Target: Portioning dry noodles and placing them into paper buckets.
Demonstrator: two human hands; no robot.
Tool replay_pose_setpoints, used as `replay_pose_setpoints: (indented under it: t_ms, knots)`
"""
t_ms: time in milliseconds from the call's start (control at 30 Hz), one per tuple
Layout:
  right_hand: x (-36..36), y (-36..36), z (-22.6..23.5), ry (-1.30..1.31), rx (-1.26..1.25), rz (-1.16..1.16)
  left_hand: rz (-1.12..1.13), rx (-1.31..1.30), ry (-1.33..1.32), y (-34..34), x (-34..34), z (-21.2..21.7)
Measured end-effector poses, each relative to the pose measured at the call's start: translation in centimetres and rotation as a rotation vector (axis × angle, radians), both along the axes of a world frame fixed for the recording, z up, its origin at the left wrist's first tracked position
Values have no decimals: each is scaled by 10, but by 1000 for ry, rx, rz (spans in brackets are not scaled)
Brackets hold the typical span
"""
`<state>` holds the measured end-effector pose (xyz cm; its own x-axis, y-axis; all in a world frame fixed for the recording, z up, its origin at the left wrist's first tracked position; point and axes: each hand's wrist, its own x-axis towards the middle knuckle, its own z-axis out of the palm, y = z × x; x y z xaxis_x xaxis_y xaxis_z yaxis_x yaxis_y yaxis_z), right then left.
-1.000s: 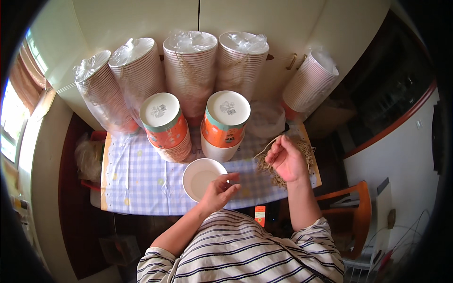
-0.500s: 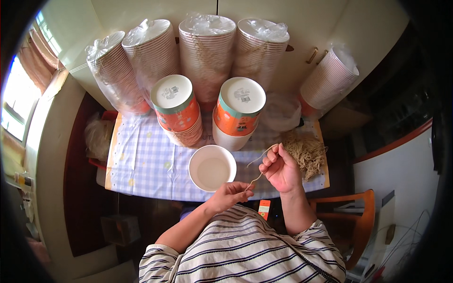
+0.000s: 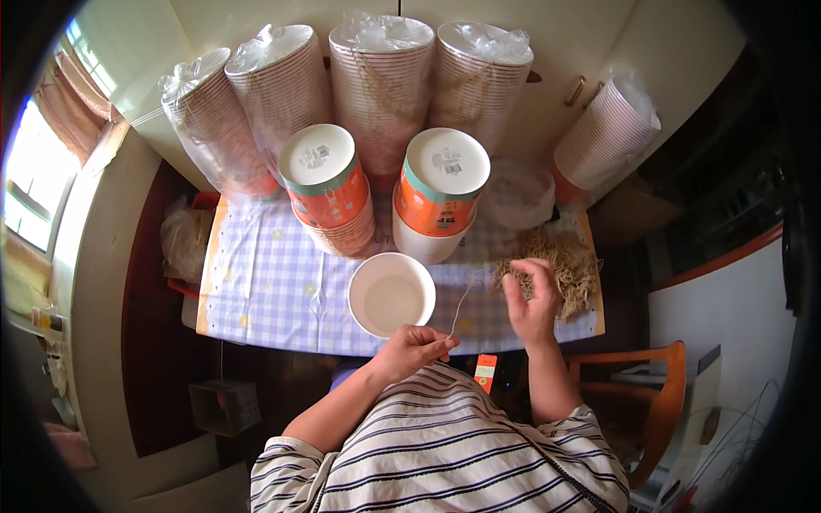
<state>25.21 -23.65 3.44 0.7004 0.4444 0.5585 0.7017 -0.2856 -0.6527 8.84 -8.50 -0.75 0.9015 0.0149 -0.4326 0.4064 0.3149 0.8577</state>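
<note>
Between the thumb and fingers of my left hand (image 3: pixel 416 350), near the table's front edge, a thin beige string (image 3: pixel 462 312) is pinched. Its free end rises loosely to the right. My right hand (image 3: pixel 534 303) is raised in front of a tangled pile of beige string (image 3: pixel 575 269); its thumb and fingers are apart with nothing visible between them. Just beyond my left hand stands a white paper bucket (image 3: pixel 356 301), mouth up, showing a plain white inside.
Two upside-down stacks of orange-and-white paper buckets (image 3: pixel 329 203) (image 3: pixel 438 209) stand behind the single one. Several tall stacks wrapped in clear plastic (image 3: pixel 380 94) line the back. A checkered cloth (image 3: pixel 265 291) covers the table; a wooden chair (image 3: pixel 671 385) is at right.
My right hand has moved right and its fingers have spread, letting go of the string. The string now hangs from my left hand alone. The view has shifted slightly.
</note>
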Motion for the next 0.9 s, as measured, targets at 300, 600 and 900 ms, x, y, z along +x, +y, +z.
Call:
replay_pose_setpoints:
  t_ms: [300, 600, 900]
  knots:
    - [-27, 10, -6, 705, -411, 873, -65, 26, -107, 2, -4, -3]
    - [-26, 15, -5, 573, -342, 861, -19, -173, -54, 12, -16, -11]
    - [-32, 28, -5, 419, -266, 819, 87, -526, 31, 21, -23, -8]
